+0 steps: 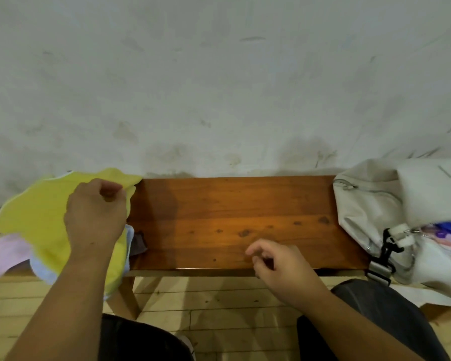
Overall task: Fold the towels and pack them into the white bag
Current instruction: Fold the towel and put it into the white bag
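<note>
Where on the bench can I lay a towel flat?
The bench middle is bare, between the towel pile on the left and the white bag on the right; the right hand is at its near edge. Both ends are crowded.

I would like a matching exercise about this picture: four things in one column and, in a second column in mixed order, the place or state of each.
Column one:
1. yellow towel
2. pink towel
3. white bag
4. right hand

Column two:
A. lies at the right end of the bench
B. gripped by the left hand
C. holds nothing, over the front edge of the bench
D. partly under the yellow towel, at the left end

Pairs: 1-B, 2-D, 3-A, 4-C.
</note>
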